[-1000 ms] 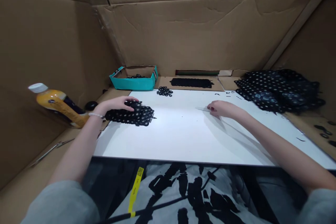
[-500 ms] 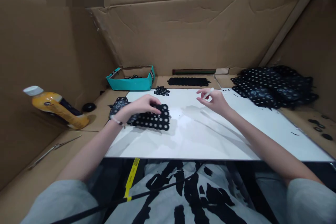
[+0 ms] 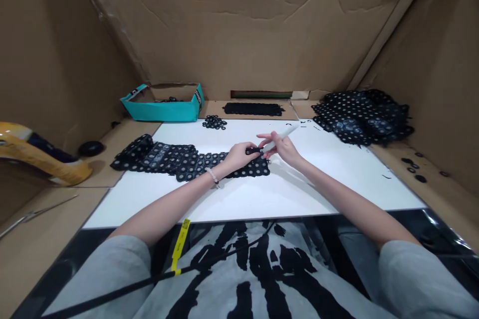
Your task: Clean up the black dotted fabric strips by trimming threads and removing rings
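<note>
A long strip of black fabric patterned with pale ring-like dots (image 3: 164,158) stretches across the white board from the left. My left hand (image 3: 239,157) pinches the strip's upper edge near its right end, lifting a small part of it. In my right hand (image 3: 282,148) is a slim white pen-like tool (image 3: 283,137), tilted with its lower end at the pinched edge. The tool's tip is too small to make out. Both hands are close together over the strip's right end.
Behind the strip lie a pile of small black rings (image 3: 214,122), a teal box (image 3: 162,111) and a folded black strip (image 3: 254,108). More dotted black fabric (image 3: 362,117) is heaped at the right. A yellow bottle (image 3: 41,152) and scissors (image 3: 35,213) are at the left.
The dotted strip now reaches farther right across the board, with my left hand at its right end. My right hand has brought the white tool to the strip. The view has shifted.
</note>
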A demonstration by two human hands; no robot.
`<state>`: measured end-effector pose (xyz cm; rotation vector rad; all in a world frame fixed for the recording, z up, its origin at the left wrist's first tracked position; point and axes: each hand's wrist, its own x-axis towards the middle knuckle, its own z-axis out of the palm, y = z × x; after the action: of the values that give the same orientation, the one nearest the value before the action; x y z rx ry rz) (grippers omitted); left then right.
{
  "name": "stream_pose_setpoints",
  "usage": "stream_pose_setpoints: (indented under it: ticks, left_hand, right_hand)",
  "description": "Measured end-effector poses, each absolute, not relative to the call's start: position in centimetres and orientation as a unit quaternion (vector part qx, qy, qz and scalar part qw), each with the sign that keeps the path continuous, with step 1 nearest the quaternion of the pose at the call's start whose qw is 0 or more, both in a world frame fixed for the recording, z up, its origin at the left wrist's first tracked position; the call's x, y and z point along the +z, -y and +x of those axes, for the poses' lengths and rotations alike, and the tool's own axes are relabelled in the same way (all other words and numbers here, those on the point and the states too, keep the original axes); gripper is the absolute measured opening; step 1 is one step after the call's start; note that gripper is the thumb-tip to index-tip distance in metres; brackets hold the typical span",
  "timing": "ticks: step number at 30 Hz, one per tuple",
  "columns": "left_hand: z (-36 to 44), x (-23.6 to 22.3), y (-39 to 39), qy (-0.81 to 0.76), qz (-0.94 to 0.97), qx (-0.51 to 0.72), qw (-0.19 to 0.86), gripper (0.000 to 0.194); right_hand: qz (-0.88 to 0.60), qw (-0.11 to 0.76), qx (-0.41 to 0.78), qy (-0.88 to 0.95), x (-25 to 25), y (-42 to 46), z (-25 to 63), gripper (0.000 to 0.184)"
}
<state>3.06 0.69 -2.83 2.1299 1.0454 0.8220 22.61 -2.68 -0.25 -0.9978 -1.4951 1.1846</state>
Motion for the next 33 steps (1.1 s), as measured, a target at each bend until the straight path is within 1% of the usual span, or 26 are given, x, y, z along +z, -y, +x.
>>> stream_pose_setpoints:
  ticks: [2,4,5,7,10,11,13,15,16,20,27,33]
  left_hand:
    - [3.3,-2.9,-0.1,-0.385,0.798,0.341,0.315,0.026]
    - [3.5,-2.8,0.3,-0.385,0.792,0.362,0.306,0.021]
    - [3.6,-2.8,0.4,-0.387,0.792,0.365,0.300,0.019]
    - [3.8,-2.6,0.5,-0.396,0.792,0.361,0.293,0.017]
    - [4.0,-2.5,0.2,-0.401,0.788,0.343,0.317,0.021]
    - [3.9,-2.4,0.1,-0.398,0.786,0.339,0.330,0.022]
    - [3.9,-2.4,-0.3,-0.393,0.781,0.333,0.353,0.024]
    - [3.8,-2.3,-0.6,-0.392,0.776,0.332,0.367,0.025]
    - [3.7,-2.3,-0.7,-0.393,0.773,0.331,0.372,0.025]
    - [3.8,-2.3,-1.0,-0.398,0.765,0.333,0.381,0.026]
    - [3.7,-2.4,-1.1,-0.392,0.762,0.331,0.395,0.027]
    - [3.5,-2.5,-1.2,-0.396,0.759,0.337,0.393,0.033]
  right_hand:
    - [-0.408,0.475,0.455,0.633,-0.2,2.7,22.5,0.049]
    - [-0.429,0.465,0.417,0.653,-0.2,2.7,22.5,0.033]
    - [-0.443,0.462,0.408,0.651,-0.2,2.6,22.6,0.029]
    - [-0.463,0.470,0.411,0.629,-0.2,2.5,22.8,0.031]
    - [-0.470,0.461,0.463,0.594,-0.1,2.3,23.3,0.037]
    - [-0.474,0.449,0.483,0.584,0.0,2.2,23.4,0.034]
    - [-0.488,0.431,0.510,0.562,0.1,2.1,23.5,0.022]
    - [-0.495,0.429,0.520,0.548,0.3,2.0,23.5,0.011]
    - [-0.494,0.431,0.526,0.543,0.4,2.0,23.4,0.009]
    - [-0.482,0.435,0.548,0.528,0.7,1.9,23.2,0.010]
    - [-0.496,0.434,0.546,0.517,0.9,1.8,23.1,0.014]
    - [-0.482,0.442,0.549,0.521,0.8,1.8,23.2,0.012]
